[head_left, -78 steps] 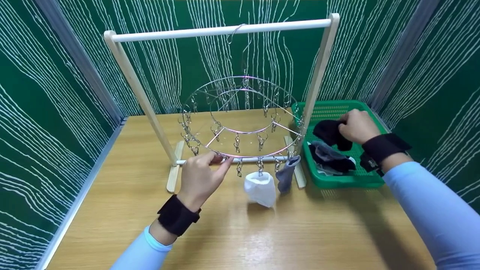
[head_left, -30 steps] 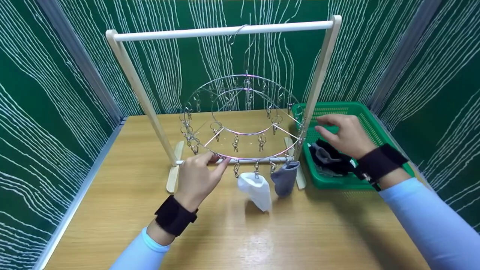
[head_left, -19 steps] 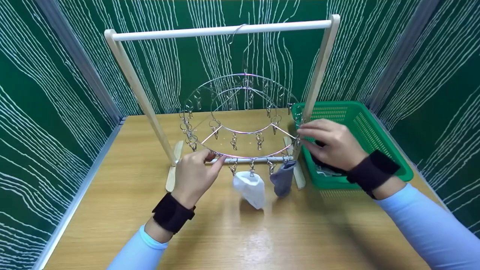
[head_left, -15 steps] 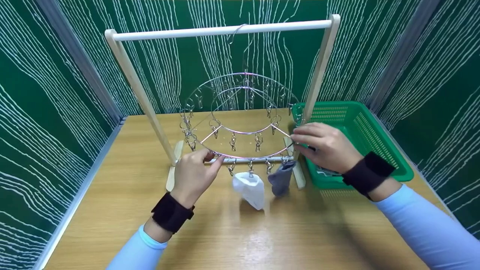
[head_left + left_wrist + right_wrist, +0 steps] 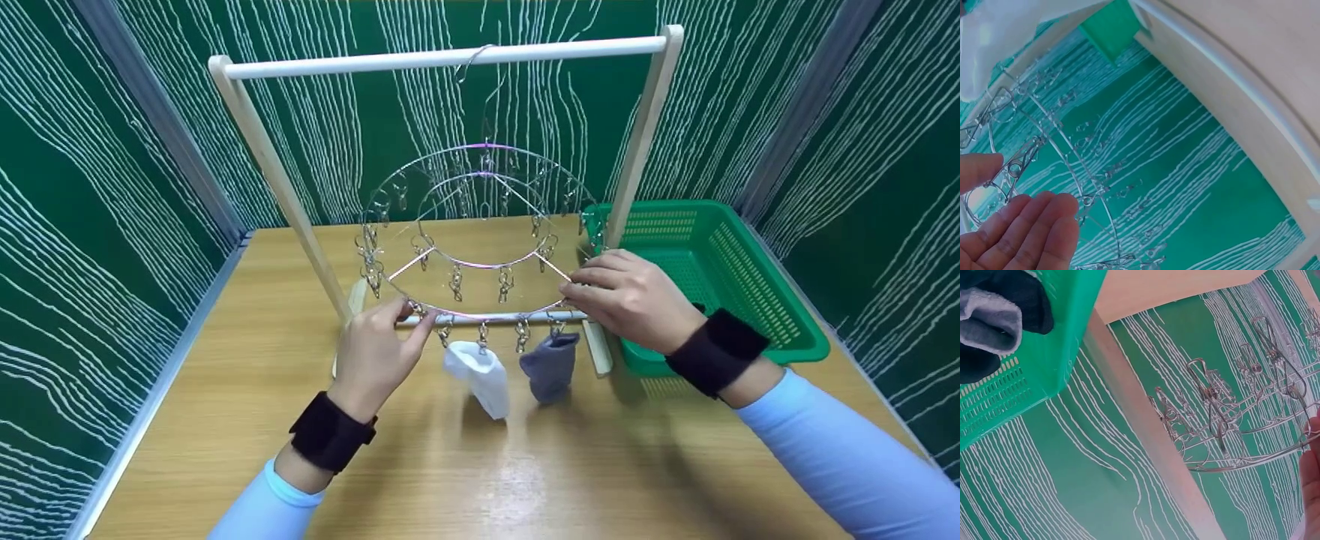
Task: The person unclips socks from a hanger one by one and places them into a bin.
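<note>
A round metal clip hanger (image 5: 484, 266) with two rings hangs by its hook from a rack's top bar. My left hand (image 5: 375, 352) pinches the outer ring's front left between thumb and fingers; in the left wrist view a wire clip (image 5: 1015, 169) lies between them. With its fingers on the outer ring, my right hand (image 5: 637, 300) grips the hanger's right side; the right wrist view shows only its fingertips at the edge. From front clips hang a white sock (image 5: 480, 379) and, to its right, a grey sock (image 5: 551, 371).
The rack has white bars and wooden posts (image 5: 649, 127). A green basket (image 5: 784, 277) stands at right behind my right forearm, with dark socks (image 5: 1033, 304) and a grey one (image 5: 994, 320) inside. Green walls with white lines enclose the wooden table (image 5: 420, 480).
My right hand held a black sock at the basket, let go of it, and moved left onto the hanger's ring. The hanger has turned, bringing both socks leftward; my left hand shifted slightly left.
</note>
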Motion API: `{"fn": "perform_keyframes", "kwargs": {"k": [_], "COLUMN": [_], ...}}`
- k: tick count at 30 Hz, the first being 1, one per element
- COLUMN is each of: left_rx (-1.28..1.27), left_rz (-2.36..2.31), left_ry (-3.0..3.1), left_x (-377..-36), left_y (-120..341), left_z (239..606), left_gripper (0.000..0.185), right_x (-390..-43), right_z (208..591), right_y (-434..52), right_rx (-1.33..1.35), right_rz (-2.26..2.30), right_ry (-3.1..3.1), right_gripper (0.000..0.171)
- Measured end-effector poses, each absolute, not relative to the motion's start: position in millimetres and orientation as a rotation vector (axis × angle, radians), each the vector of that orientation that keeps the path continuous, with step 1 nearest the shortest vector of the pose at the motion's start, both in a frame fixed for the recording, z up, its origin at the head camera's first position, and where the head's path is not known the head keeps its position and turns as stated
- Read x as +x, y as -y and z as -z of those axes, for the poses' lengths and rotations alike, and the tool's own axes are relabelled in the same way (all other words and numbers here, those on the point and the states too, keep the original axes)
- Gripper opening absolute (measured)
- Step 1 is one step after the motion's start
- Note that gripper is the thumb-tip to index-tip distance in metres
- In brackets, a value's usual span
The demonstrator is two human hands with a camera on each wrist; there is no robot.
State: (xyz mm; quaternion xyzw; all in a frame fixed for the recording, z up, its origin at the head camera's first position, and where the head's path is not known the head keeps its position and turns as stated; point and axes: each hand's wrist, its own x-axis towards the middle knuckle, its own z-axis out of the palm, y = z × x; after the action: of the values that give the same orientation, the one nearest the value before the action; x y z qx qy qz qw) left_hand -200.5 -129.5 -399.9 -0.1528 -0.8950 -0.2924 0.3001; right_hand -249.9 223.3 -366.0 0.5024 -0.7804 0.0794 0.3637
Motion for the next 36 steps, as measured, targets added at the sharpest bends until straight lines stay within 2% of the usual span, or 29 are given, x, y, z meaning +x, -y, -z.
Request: {"fn": "perform_keyframes", "kwargs": {"k": [22,31,36], "left_rx": [-0.418,-0.682,-0.791], "left_rz": [0.868,0.809,0.753], "left_ry": [2.13,1.964,2.089], "left_x": [-183,-176,-173], "left_y": [131,118,108], "left_z": [389,390,395], "left_gripper": [0.042,0.023,0.024], "right_x": [-247,-246,-246], "right_z": [362,361,361], "right_y": [-218,-214,-214], "right_rx": [1.274,1.284,1.275], "right_rz": [-0.248,-0.272,-0.257], "right_ry": [1.981,1.968,1.99], "right_gripper": [0.021,0.01,0.014]}}
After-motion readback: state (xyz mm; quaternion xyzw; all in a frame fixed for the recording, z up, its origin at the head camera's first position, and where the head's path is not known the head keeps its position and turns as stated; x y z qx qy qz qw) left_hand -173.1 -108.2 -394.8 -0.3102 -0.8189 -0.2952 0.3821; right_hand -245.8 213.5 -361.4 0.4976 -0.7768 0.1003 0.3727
